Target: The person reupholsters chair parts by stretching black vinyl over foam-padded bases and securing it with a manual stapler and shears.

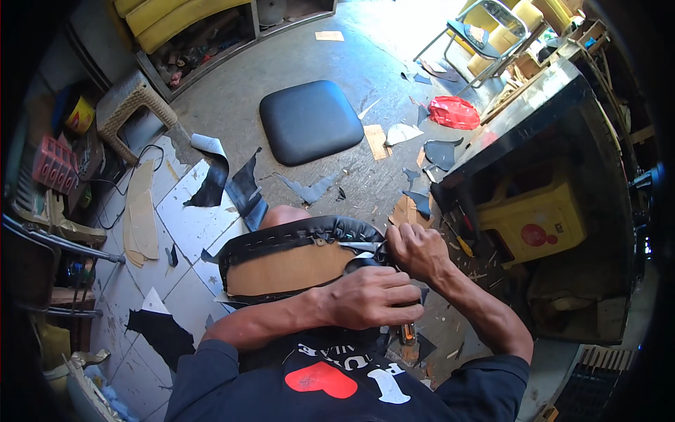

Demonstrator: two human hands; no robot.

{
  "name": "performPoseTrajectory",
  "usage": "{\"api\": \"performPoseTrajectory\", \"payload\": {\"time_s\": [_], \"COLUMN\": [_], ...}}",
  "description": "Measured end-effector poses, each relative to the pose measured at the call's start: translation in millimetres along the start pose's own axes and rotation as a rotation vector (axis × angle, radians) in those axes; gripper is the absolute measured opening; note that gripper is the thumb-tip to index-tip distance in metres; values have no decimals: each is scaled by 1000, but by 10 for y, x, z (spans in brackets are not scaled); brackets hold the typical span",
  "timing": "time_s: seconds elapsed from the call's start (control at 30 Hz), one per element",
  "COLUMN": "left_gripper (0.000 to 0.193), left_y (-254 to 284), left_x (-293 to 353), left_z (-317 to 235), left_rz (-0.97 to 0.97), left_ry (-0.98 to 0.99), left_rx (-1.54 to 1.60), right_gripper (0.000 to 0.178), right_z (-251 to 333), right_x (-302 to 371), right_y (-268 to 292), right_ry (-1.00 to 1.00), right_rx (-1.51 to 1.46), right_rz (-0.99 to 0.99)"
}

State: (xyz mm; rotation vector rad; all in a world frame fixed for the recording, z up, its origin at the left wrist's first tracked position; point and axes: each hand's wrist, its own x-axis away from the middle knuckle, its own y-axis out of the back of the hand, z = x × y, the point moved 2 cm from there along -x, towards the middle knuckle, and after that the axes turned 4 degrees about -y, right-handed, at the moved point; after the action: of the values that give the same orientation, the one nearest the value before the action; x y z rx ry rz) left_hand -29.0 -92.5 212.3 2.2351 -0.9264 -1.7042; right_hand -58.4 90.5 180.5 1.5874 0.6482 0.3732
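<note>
So dead centre of the frame there's a seat panel (295,264) lying upside down across the person's knee, bare brown board showing, with black vinyl (309,231) wrapped up over its edges. Its long axis runs left to right across the picture, and both hands are bunched at its right-hand end, which is where the action is.

The right hand (416,251) sits just right of centre, fingers curled and closed on the vinyl edge at that corner, seemingly pinching it along with a pale scrap there; can't tell if there's a small tool tucked in that grip too. The left hand (371,297) comes in from lower left and lies closed over the panel's near right edge, knuckles up, pressing down on it. The two hands are just beside each other, right one further up the frame and nearer the corner.

Around them: a finished black seat cushion (311,120) on the concrete in the upper middle, vinyl offcuts (232,184) scattered left of centre, and a red bag (455,112) upper right.
</note>
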Motion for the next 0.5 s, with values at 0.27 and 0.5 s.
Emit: {"api": "performPoseTrajectory", "payload": {"time_s": [0.27,0.5], "left_gripper": [35,33], "left_y": [945,824], "left_x": [419,123], "left_z": [129,127], "left_rz": [-437,-310], "left_ry": [731,612], "left_rx": [-182,-233], "right_gripper": [53,40], "right_z": [-405,12], "right_x": [280,-28], "right_y": [336,615], "right_ry": [-163,104], "right_rx": [-358,-177], "right_rz": [201,260]}}
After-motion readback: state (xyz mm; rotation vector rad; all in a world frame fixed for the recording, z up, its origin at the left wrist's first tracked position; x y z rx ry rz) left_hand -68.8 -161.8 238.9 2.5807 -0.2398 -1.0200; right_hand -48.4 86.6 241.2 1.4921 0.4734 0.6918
